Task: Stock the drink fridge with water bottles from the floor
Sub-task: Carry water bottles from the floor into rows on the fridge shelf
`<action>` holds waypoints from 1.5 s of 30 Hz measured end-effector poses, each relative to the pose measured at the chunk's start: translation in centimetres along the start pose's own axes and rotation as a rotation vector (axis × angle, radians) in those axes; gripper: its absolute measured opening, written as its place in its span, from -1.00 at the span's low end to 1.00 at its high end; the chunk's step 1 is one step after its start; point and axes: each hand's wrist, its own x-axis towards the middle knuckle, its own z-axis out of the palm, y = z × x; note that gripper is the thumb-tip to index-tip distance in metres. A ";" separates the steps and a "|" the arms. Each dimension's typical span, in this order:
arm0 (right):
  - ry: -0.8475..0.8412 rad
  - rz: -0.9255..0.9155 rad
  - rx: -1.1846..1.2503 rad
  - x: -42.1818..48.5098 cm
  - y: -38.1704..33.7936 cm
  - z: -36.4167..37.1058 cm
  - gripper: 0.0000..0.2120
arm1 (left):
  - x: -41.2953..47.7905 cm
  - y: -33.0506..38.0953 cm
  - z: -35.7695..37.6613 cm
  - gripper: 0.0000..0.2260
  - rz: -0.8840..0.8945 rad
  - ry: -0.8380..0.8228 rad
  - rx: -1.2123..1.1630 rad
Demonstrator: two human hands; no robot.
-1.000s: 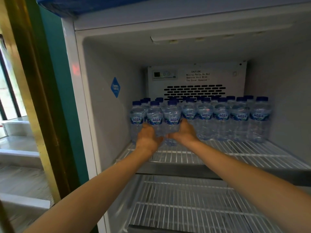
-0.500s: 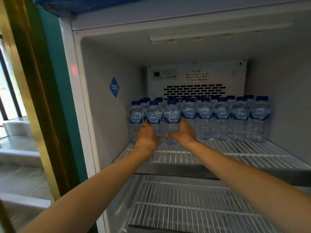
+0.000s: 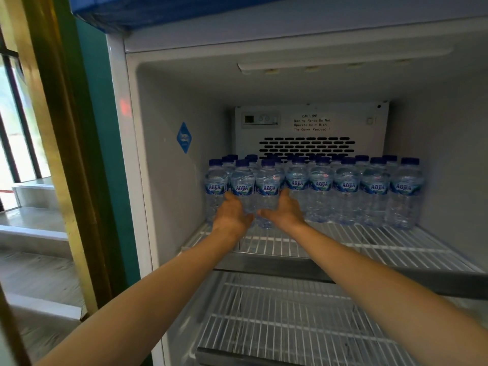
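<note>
Several small clear water bottles (image 3: 348,191) with blue caps and blue labels stand in rows at the back of the fridge's upper wire shelf (image 3: 369,241). At the left end of the front row, my left hand (image 3: 232,215) grips the lower part of one bottle (image 3: 242,184). My right hand (image 3: 284,212) grips the neighbouring bottle (image 3: 267,184) from its right side. Both bottles stand upright on the shelf, pressed side by side between my hands. One more bottle (image 3: 215,184) stands to their left by the fridge wall.
The front half of the upper shelf is bare wire. A lower wire shelf (image 3: 290,326) sits beneath it. The back panel has a vent and a caution label (image 3: 311,122). A gold and green door frame (image 3: 66,154) stands at left, with steps beyond it.
Both hands stay on the same two bottles in nearly the same place. The view has shifted slightly.
</note>
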 end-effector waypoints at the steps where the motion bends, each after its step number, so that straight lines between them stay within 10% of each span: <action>1: -0.002 0.004 -0.005 0.0 -0.1 0.1 -0.27 | 0.1 -0.1 0.0 -0.43 -0.007 -0.001 -0.008; 9: -0.078 0.134 -0.099 -3.0 -2.4 -0.7 -0.19 | -2.0 0.2 -2.0 -0.51 0.038 0.012 0.040; 13: -0.061 0.178 -0.188 -5.9 -4.5 -1.5 -0.50 | -4.5 -0.6 -4.0 -0.74 0.262 0.123 0.030; 16: 0.069 0.050 -0.331 -9.0 -5.7 0.2 -0.80 | -7.3 -2.4 -5.5 -0.85 0.492 0.184 -0.041; 21: 0.248 -0.311 -0.392 -15.7 -7.8 6.9 -0.75 | -13.9 -9.7 -9.0 -0.92 0.594 0.261 -0.122; 27: 0.171 -0.371 -0.200 -25.0 -7.3 20.7 -0.81 | -23.0 -26.3 -12.3 -0.88 0.422 0.099 0.067; 39: -0.524 0.053 -0.134 -40.1 -3.0 46.5 -0.66 | -40.4 -54.3 -13.5 -0.87 -0.461 -0.123 0.069; 45: -0.729 0.314 -0.124 -44.2 4.1 56.8 -0.55 | -46.5 -63.0 -9.1 -0.84 -0.623 -0.177 0.037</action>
